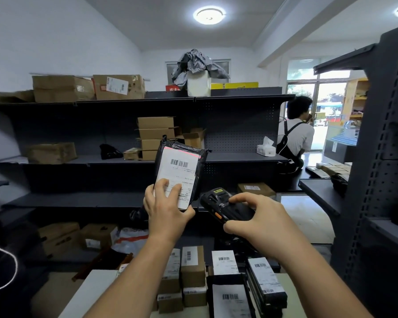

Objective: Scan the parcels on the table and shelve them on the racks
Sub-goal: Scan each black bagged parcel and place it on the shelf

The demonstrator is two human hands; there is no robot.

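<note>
At the centre of the frame, a black poly-bag parcel (178, 173) stands upright in the left hand (164, 208), whose fingers and thumb are clamped on its lower end. A red scan line crosses the top of its white label (176, 174). The right hand (259, 220) grips a handheld scanner (225, 206) aimed at it. Many labelled parcels (218, 278) wait on the table (92, 292) at the bottom; shelving on the dark racks (129, 160) behind looks barely under way.

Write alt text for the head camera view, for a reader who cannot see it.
A left hand holds up a black parcel, its white label crossed by a red scan line, while the right hand grips a handheld scanner. More labelled parcels lie on the table below.
</note>
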